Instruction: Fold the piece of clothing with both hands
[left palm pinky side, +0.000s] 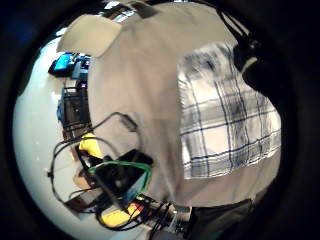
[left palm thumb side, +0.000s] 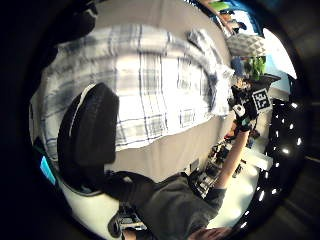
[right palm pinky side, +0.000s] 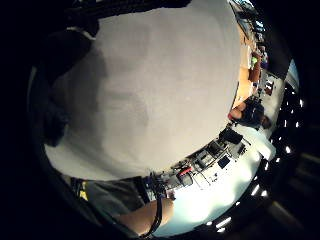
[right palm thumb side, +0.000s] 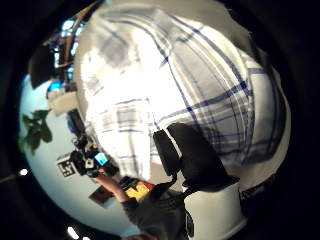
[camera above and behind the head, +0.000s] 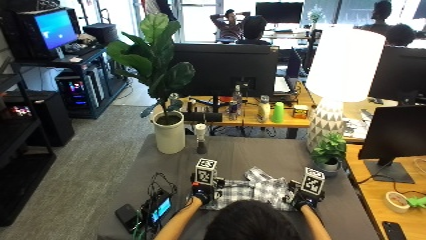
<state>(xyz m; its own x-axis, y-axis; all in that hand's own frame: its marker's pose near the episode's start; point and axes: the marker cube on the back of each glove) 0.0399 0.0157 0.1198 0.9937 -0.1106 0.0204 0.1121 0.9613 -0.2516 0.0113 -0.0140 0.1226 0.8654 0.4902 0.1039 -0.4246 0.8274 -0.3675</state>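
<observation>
The grey table (camera above and behind the head: 266, 150) carries a white-and-blue plaid shirt (camera above and behind the head: 249, 192), lying flat at its near edge just ahead of the person (whose head hides part of it). The left hand (camera above and behind the head: 200, 192) sits at the shirt's left edge, the right hand (camera above and behind the head: 301, 199) at its right edge. Neither hand's grip shows clearly: I cannot tell.

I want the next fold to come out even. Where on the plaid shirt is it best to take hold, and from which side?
Probably at the two outer edges of the plaid shirt, coming in from either side, left hand at the left end and right hand at the right. The shirt lies flat and stretched widthwise on the grey table, so pinching both ends should lift it evenly.
</observation>
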